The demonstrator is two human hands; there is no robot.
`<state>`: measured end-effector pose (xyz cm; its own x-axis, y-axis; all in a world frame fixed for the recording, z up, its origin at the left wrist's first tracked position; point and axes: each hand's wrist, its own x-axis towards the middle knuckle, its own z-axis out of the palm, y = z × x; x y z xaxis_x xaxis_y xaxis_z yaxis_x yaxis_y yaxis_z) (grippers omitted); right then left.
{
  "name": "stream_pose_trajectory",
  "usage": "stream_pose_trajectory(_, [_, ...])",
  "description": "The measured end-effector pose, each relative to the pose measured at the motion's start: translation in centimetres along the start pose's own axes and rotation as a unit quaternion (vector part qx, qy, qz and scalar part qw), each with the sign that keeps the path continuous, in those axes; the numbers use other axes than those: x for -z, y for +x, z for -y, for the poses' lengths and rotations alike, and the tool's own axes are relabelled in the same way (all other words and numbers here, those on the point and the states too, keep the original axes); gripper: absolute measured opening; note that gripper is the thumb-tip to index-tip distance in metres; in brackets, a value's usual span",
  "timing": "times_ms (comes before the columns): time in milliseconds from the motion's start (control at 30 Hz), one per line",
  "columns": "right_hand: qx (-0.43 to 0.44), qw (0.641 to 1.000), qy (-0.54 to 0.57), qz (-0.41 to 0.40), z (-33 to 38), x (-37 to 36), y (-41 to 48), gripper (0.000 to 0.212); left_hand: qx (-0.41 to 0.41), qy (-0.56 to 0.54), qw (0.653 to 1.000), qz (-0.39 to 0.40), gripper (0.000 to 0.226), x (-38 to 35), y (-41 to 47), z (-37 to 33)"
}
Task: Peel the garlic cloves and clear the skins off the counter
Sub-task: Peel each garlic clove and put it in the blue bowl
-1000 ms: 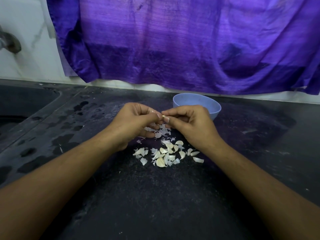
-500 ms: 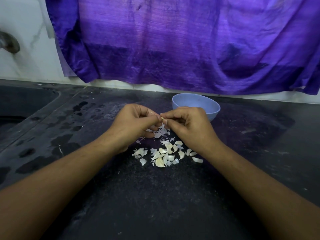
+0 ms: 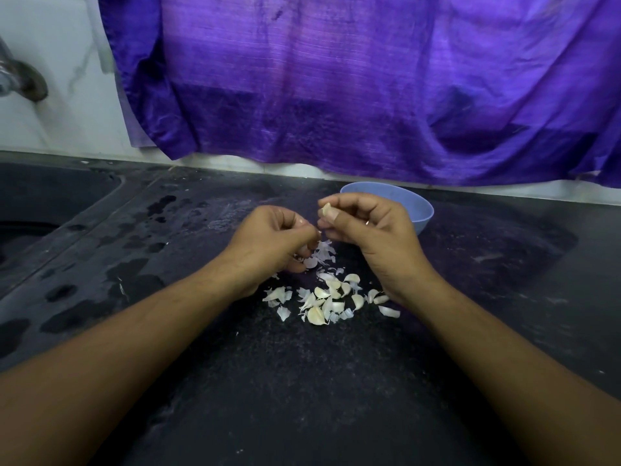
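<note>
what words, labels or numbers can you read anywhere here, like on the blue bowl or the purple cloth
None can be read: the blue bowl is plain, the purple cloth bears no print, and the black counter and the tap show no label.

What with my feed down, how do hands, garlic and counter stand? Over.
Right hand pinches garlic clove; left hand curled, hold unclear. Skins and cloves litter counter. Blue bowl behind, nothing blocking.

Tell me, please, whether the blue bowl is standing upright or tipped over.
Upright: the blue bowl sits on the counter, rim facing up, behind the right hand pinching a garlic clove. Contents: cannot tell.
</note>
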<state>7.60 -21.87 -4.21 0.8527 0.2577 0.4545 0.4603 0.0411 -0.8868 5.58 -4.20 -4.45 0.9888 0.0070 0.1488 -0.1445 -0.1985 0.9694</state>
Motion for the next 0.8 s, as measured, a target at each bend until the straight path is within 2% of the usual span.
stream_pose_trajectory(300, [-0.035,0.999,-0.028,0.016,-0.2,0.3,0.0,0.019,-0.039,-0.005,0.999,-0.005,0.028,0.7,0.2,-0.2])
stream_pose_trajectory(600, [-0.005,0.994,-0.092,0.053,-0.2,1.0,0.2,0.01,-0.035,-0.01,0.999,0.011,0.008,0.9,0.1,-0.4])
stream_pose_trajectory(800, [0.024,0.985,-0.166,0.05,-0.3,1.2,0.1,0.013,-0.018,-0.005,1.0,0.01,0.007,0.8,-0.1,-0.4])
